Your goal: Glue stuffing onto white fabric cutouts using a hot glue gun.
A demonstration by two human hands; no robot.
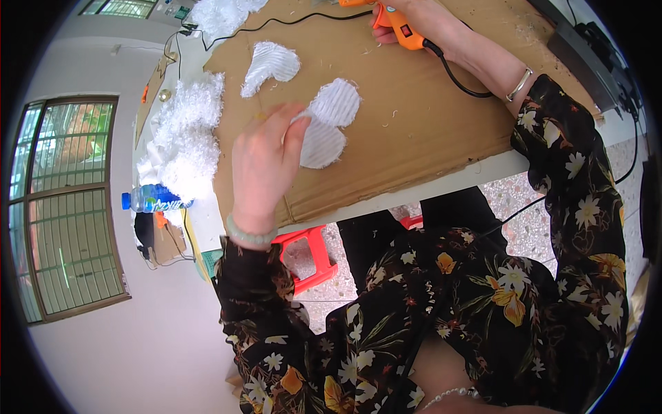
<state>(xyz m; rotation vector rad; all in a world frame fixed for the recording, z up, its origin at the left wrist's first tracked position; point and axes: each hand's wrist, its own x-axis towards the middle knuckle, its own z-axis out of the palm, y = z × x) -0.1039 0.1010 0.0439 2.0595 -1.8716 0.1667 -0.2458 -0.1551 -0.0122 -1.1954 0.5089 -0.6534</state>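
Note:
My right hand (422,15) is wrapped round an orange glue gun (405,31) at the top of the view; a black cord runs from its handle. My left hand (267,155) is over the left part of the cardboard, slightly blurred, with its thumb apart from its fingers and nothing seen in it. Beside its thumb lies a white ribbed fabric piece with rounded lobes (334,103); the hand covers part of its edge, and I cannot tell whether they touch. A smaller curved white fabric piece (271,63) lies farther off, beyond my left fingers.
Brown cardboard (427,138) covers the table. Fluffy white material (189,131) is heaped along the left edge, near a bottle with a blue label (157,199). A black cable (289,24) crosses the far side. At right stands a dark grey device (586,65). A red stool (314,259) is below.

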